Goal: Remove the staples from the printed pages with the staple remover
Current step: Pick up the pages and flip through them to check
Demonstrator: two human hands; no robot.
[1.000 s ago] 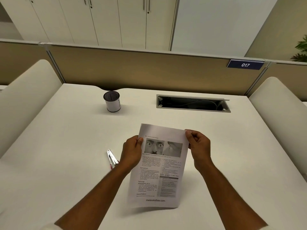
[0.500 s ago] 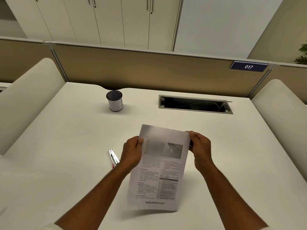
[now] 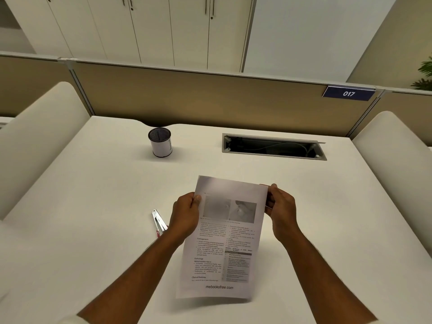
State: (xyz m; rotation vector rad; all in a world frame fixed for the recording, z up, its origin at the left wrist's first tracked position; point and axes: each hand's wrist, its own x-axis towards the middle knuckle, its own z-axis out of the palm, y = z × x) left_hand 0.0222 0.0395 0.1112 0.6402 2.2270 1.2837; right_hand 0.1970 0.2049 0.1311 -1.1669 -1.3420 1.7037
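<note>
Printed pages (image 3: 224, 242) held up off the surface (image 3: 93, 206), centre of view, top edge tipped toward 12 o'clock. Left hand (image 3: 187, 217) pinching the left edge, right hand (image 3: 279, 206) pinching the upper right edge. No staple discernible. Staple remover (image 3: 159, 222) lying untouched at 9 o'clock, just beside the left wrist. Likely still inspecting; next, free one hand for the remover. Pen cup (image 3: 160, 141) at 11 o'clock.

A white desk (image 3: 93, 206) carries a mesh-topped pen cup (image 3: 160, 145) at the far left-centre, and a staple remover (image 3: 159, 222) lying flat nearer, left of centre.
</note>
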